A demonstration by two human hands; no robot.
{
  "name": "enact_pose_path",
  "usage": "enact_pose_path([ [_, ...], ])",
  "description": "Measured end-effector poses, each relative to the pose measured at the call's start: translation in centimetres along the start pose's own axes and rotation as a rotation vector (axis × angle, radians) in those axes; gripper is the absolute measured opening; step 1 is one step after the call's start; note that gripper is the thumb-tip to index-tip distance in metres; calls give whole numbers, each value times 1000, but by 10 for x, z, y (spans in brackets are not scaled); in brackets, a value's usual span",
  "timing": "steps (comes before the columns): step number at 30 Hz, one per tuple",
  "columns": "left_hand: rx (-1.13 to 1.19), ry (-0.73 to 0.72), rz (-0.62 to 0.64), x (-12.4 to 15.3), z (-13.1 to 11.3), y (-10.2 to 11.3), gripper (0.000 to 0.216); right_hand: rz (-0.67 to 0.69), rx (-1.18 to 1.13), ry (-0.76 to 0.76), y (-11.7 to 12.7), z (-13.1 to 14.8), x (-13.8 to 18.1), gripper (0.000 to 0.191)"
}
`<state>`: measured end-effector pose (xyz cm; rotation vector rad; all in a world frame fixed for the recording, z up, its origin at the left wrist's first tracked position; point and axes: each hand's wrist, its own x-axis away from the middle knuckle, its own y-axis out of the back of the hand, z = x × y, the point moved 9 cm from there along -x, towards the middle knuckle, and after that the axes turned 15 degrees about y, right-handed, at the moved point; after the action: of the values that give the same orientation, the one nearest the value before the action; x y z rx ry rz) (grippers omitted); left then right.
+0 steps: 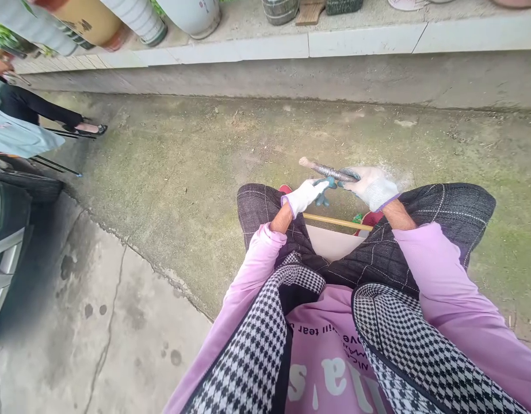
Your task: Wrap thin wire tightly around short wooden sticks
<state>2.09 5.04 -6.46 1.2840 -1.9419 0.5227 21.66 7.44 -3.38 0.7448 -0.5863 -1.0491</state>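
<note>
Both my hands wear white gloves with blue-green palms and fingertips, and they meet above the gap between my knees. My right hand (371, 185) is closed around the near end of a stick wound with silvery wire (332, 172). The stick points up and left, and its bare, light brown tip sticks out beyond the winding. Just below the winding, my left hand (312, 194) has its fingers bent in a pinch, close to the right fingertips. Whatever lies between those left fingers is too small to make out.
Below my hands runs a thin yellowish rod (337, 222) beside a pale flat surface (334, 242) between my thighs. Flower pots (187, 17) line a tiled ledge (274, 47) ahead. At left are another person (32, 106) and a car (8, 247).
</note>
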Motion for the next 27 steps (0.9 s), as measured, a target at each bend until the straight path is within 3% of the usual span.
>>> enact_pose_path([
  [2,2,20,-1,-2,1,0,35,45,60,44,-4,5,-3,46],
  [6,149,-4,18,-9,-3,2,10,74,116,18,2,11,-2,49],
  [12,409,-11,-51,-25,2,22,44,204,115,26,-1,30,1,34],
  [14,439,-26,-54,-25,2,28,39,145,-35,9,0,33,4,26],
  [16,455,-60,-25,-22,0,31,33,102,-337,-42,-3,33,10,20],
  [20,426,-69,36,-18,0,27,35,165,-859,-177,-17,36,31,26],
  [23,400,-42,44,-16,2,21,42,148,-920,-209,-17,36,36,25],
  [27,415,-78,78,-8,-6,13,38,-2,-914,-211,-11,26,29,19],
])
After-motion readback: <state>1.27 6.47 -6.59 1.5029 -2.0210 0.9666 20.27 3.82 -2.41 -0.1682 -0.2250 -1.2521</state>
